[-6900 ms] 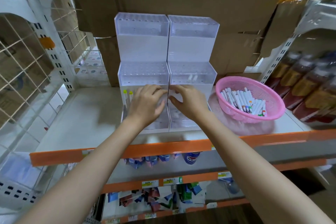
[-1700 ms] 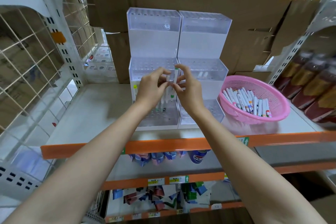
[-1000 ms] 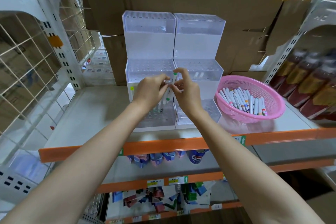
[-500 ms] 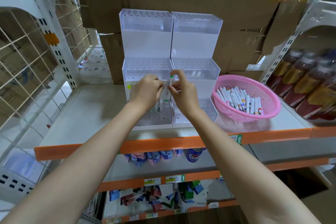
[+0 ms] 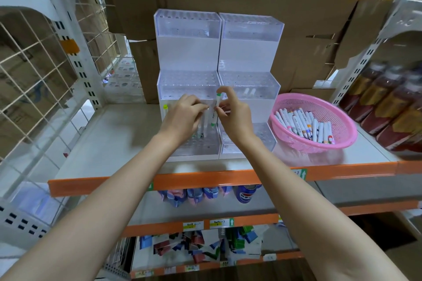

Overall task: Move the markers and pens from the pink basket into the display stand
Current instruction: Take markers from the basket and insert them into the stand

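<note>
1. Progress was judged early: a few markers stood in the lowest left tier of the stand [image 5: 218, 52] at frame centre, one yellow-capped marker [image 5: 165, 109] at that tier's left edge. Two white barrels appeared to lie in the middle right tier. The upper tiers looked unfilled.
2. Remaining: a good heap of markers [image 5: 303, 124] lay in the basket [image 5: 342, 118], right of centre, just beside the stand on the shelf [image 5: 114, 134].
3. Right hand [image 5: 235, 118] had thumb and fingers pinched on a green-capped marker [image 5: 215, 109], held near upright above the lowest left tier, lower tip not yet seated as far as could be told.
4. Left hand [image 5: 185, 116] had fingertips closed on another white barrel beside it; grip detail partly hidden.
5. Markers: white barrels, coloured caps at both ends, short and slim; the stand was clear plastic with rows of round holes.
</note>
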Action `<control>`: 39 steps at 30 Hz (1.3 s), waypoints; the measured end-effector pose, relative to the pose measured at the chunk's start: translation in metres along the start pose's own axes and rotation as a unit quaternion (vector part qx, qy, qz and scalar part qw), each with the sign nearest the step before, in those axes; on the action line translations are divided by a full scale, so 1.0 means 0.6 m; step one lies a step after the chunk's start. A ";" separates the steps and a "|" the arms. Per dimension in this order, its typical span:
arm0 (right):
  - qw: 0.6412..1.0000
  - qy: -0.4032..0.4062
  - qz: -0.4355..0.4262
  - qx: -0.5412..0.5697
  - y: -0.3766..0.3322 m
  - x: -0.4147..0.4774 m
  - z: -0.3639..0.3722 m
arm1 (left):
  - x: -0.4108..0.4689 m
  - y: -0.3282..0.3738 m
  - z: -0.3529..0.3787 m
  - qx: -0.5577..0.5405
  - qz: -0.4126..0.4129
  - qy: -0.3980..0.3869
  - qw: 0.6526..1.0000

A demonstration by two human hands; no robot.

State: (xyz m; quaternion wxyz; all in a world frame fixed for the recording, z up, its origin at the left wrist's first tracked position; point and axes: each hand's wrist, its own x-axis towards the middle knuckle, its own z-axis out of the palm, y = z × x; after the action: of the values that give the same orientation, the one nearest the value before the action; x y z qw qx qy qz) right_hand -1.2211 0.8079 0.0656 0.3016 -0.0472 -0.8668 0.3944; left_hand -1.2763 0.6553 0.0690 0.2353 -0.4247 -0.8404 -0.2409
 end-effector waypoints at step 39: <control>0.997 -0.040 0.048 -0.054 0.013 0.001 0.007 | -0.025 0.002 0.004 0.053 -0.042 -0.018 0.998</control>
State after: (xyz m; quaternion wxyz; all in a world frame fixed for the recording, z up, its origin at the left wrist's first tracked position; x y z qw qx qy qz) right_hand -1.2252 0.8104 0.0581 0.2439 -0.0892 -0.8950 0.3628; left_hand -1.2678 0.6483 0.0584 0.2321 -0.3799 -0.8732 -0.1984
